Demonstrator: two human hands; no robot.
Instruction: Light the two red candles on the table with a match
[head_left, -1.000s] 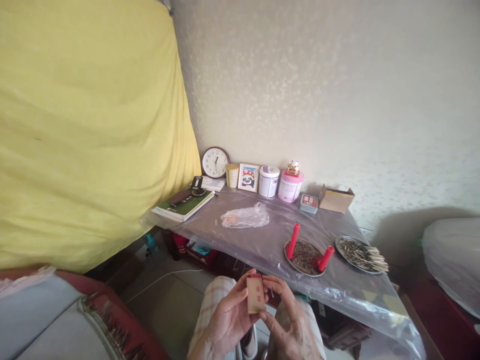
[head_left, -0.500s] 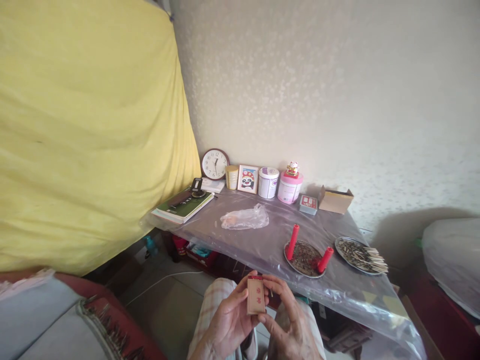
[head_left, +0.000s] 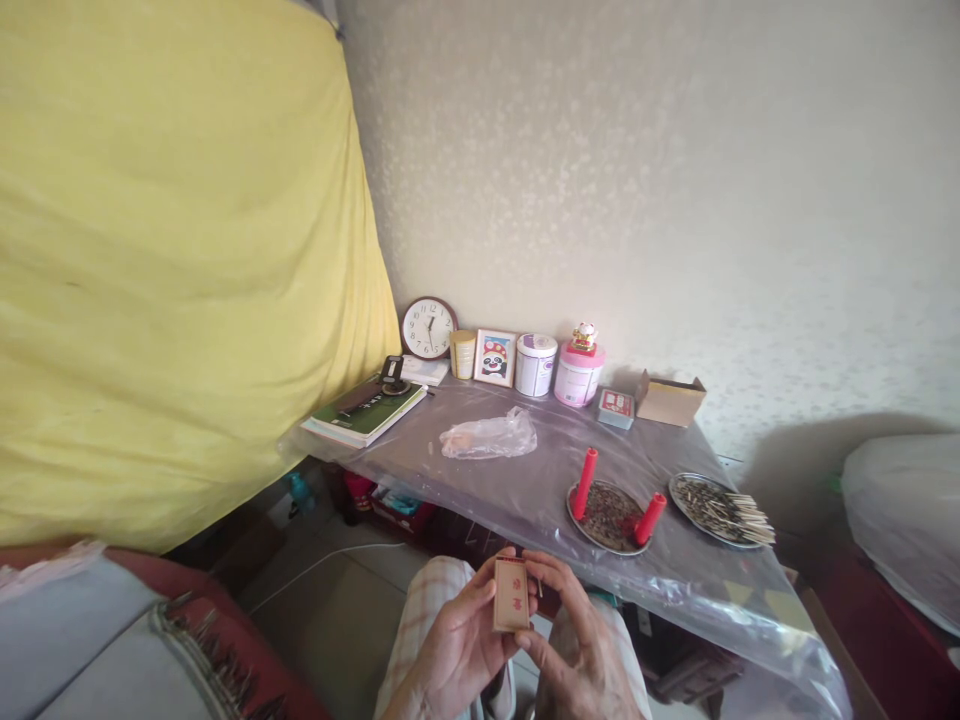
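A small brown matchbox (head_left: 512, 595) with red print is held upright over my lap, at the bottom middle of the view. My left hand (head_left: 457, 640) is closed round its left side and back. My right hand (head_left: 577, 640) touches its right edge with pinched fingers, and a thin match stick pokes up between them. The box's tray looks nearly closed, with only a thin red line at the top. Beyond my hands, a metal plate (head_left: 609, 518) on the table carries two red candles (head_left: 586, 482), one upright and one leaning.
A low table under clear plastic sheet (head_left: 525, 470) holds a second plate of used matches (head_left: 716, 508), a crumpled plastic bag (head_left: 489, 437), a green book (head_left: 365, 411), a clock (head_left: 429, 327), tins, a small cardboard box (head_left: 672, 398). Yellow cloth (head_left: 172, 260) hangs left.
The red match heads showing at the box's top have almost gone out of sight as the tray slid in. Both hands sank slightly lower in view.
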